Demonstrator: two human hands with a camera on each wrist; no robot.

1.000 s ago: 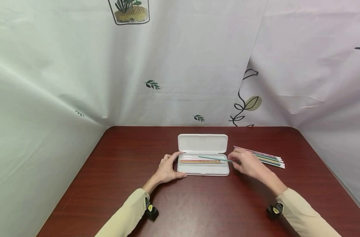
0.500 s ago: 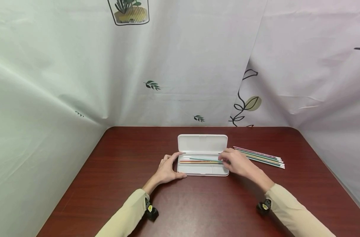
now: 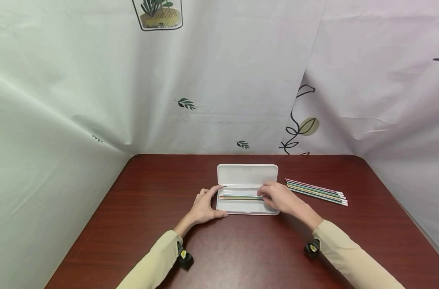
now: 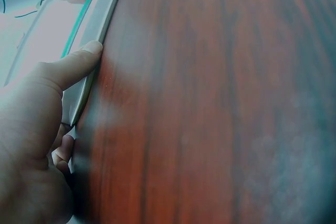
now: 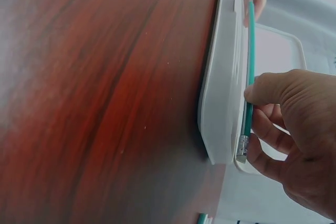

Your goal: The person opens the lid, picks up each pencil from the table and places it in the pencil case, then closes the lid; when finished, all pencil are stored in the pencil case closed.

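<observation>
A white pencil case (image 3: 237, 207) lies with its lid (image 3: 246, 175) raised at the back of the table. My left hand (image 3: 204, 206) grips the case's left end, thumb along the front edge and fingers toward the hinge. With thumb and fingers, my right hand (image 3: 282, 198) pinches a green pencil (image 5: 250, 51) near its eraser end, over the right part of the case. The pencil's far end points toward my left hand. In the head view it overlaps the few pencils (image 3: 237, 197) lying lengthwise in the case, and my right fingers hide its eraser end.
Several pencils (image 3: 318, 191) lie side by side on the brown table (image 3: 219, 249), right of the case. A patterned white cloth (image 3: 219, 80) hangs behind the table and along both sides. Each wrist carries a small black camera.
My right hand has moved left with the green pencil, from the case's right edge to over its inside. The pencil now lies lower, level with the others. My left hand has stayed still.
</observation>
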